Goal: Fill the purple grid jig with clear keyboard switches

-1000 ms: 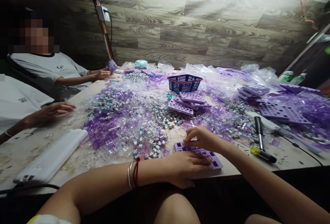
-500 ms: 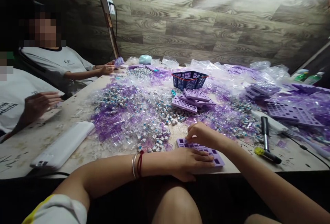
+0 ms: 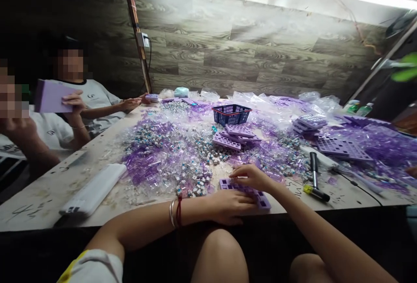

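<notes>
A purple keyboard frame with square holes [image 3: 224, 183] lies near the table's front edge, partly covered by my hands. My left hand [image 3: 233, 205] rests flat across its near side, fingers stretched out to the right. Over the frame's far side reaches my right hand [image 3: 249, 176], its fingers extended and slightly curved, the tips at the far left part. Nothing shows in it, though the undersides of the fingers are hidden. Just beyond is a wide heap of small white key switches with blue stems [image 3: 195, 181] mixed with clear and purple keycaps [image 3: 140, 168].
Behind the heap stand stacked purple frames [image 3: 239, 133] and a dark blue basket [image 3: 231, 116]. A black-handled tool [image 3: 314, 170] lies right, a long white box [image 3: 94, 189] left. Two people sit at left; the nearer one's hand [image 3: 76, 103] holds up a purple slab [image 3: 54, 96].
The view has tilted up and shifted. My right hand's bent fingers have straightened over the frame; my left hand stays on it. The nearer person now raises a purple slab.
</notes>
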{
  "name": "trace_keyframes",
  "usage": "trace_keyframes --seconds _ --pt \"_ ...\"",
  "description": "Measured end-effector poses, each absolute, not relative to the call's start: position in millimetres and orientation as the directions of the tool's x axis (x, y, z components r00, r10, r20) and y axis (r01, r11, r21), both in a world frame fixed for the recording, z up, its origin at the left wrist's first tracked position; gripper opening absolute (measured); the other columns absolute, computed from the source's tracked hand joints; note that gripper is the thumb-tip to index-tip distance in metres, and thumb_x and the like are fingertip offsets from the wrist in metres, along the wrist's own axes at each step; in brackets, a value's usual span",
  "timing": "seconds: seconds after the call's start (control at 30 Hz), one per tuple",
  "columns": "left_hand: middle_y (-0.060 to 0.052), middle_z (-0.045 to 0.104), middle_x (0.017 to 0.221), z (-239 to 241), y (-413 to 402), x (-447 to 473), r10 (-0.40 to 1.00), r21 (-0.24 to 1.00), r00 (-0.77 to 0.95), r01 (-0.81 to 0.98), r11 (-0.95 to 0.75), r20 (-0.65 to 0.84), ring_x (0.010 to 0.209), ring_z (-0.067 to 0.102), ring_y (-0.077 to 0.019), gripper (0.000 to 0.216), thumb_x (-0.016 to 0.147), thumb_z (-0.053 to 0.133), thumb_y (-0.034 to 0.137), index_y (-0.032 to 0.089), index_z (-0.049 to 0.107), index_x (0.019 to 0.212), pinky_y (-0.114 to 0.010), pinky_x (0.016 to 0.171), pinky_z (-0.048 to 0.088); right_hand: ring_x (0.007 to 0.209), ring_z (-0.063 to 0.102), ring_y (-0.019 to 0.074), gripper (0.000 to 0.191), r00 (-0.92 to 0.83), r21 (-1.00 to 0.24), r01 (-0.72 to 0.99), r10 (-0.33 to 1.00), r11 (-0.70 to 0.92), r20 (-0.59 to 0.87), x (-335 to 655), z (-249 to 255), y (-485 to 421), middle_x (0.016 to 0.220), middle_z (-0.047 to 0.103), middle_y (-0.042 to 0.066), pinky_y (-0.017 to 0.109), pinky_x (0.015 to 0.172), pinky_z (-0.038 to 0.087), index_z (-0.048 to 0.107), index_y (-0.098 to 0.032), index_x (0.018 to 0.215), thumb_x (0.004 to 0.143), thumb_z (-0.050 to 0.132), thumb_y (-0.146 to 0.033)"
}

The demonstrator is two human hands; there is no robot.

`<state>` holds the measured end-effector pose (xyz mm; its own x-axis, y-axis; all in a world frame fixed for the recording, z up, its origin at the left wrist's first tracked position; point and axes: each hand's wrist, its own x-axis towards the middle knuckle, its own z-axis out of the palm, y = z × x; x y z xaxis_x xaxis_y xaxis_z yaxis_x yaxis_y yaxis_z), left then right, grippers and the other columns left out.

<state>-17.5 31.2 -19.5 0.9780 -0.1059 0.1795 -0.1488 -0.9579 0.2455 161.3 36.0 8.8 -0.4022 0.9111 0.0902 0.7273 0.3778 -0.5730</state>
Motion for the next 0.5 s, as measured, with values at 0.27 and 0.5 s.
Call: trace_keyframes --seconds 0.27,0.5 --pt "-0.013 0.056 0.130 -15 20 -19 -0.232 0.005 0.945 -0.239 -0.971 0.233 0.126 0.047 -0.0183 0.039 0.090 0.037 0.011 0.008 0.055 0.124 -0.028 0.111 0.036 0.080 0.064 0.0200 0.030 -0.456 -0.610 0.751 0.866 0.252 -0.204 164 23 39 0.090 0.072 0.008 0.029 0.071 0.047 0.073 -0.013 0.093 0.080 0.059 -0.036" --pt "-0.012 0.061 0.123 -11 15 -23 -0.382 -0.256 0.807 -0.293 -0.921 0.450 0.114 0.058 -0.0217 0.030 0.091 0.043 0.015 0.010 0.062 0.114 -0.032 0.103 0.045 0.067 0.054 0.0110 0.042 -0.522 -0.834 0.549 0.801 0.055 -0.291 178 47 31 0.080 0.065 0.002 0.020 0.059 0.040 0.069 -0.013 0.094 0.079 0.062 -0.052"
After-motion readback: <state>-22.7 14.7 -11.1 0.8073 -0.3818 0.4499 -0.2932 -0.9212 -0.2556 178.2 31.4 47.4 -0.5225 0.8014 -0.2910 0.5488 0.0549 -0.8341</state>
